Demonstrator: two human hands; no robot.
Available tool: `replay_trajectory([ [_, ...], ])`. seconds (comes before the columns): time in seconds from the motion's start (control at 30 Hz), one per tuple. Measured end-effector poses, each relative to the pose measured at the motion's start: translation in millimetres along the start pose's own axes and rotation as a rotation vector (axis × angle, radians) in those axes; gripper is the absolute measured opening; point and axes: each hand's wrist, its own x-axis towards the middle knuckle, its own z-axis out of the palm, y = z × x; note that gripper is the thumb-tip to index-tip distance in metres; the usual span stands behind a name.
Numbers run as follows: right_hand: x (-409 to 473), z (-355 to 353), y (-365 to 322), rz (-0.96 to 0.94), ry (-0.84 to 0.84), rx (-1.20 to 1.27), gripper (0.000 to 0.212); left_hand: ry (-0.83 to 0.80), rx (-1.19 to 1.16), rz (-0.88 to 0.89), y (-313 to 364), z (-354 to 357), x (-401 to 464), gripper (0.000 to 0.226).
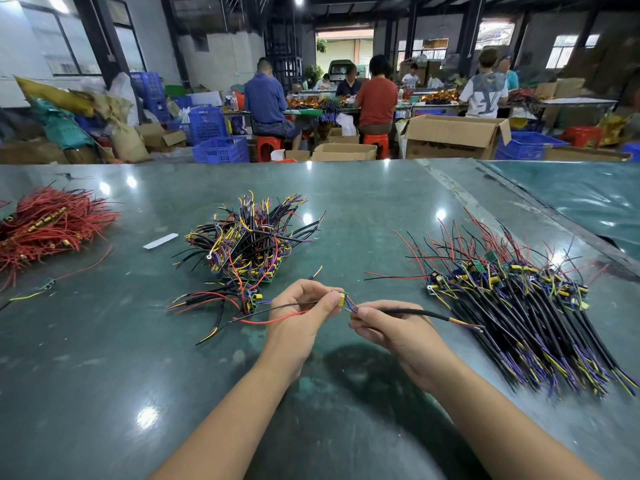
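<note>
— Both forearms come in over the near edge of the table (104, 375), and the hands meet a little way in, about the middle. What has each one got?

— The left hand (301, 313) has its fingers curled, thumb and fingertips pinching a little board (341, 300) with a yellow block on it. A red wire (277, 320) and a thin black one trail from it toward the left edge, passing under that hand.

— And the other?

— The right hand (391, 327) is closed round a black cable (415, 312), gripping it just beside the board (short blue and red leads bridge the gap). The cable's free end sticks out toward the right edge, coloured tips showing.

— So the piece is off the table?

— Held above it, between the two hands. Whether a wire tip touches the top, I can't tell.

— What else lies around?

— A tangled heap (249, 244) of the same wired boards sits in the middle, toward the far edge, with a small bunch (221, 303) just left of the left hand. A neater stack (519, 306) lies along the right edge, cables pointing to the near right corner. A red pile (45, 230) of wires sits at the left edge, and a white strip (160, 241) lies between it and the heap.
</note>
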Motion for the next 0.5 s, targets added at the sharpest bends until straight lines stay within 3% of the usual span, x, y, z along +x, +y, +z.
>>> replay_trajectory([
  [0.23, -2.0, 0.3, -3.8, 0.020, -0.029, -0.035, 0.017, 0.014, -0.019, -0.039, 0.1, 0.5, 0.6, 0.022],
  [0.4, -3.3, 1.6, -3.9, 0.080, -0.059, -0.098, 0.016, 0.018, 0.140, 0.041, -0.3, -2.6, 2.8, 0.015],
  [0.5, -2.6, 2.2, -4.3, 0.133, -0.058, 0.008, 0.012, 0.017, 0.219, 0.080, -1.3, -3.8, 3.9, 0.012],
])
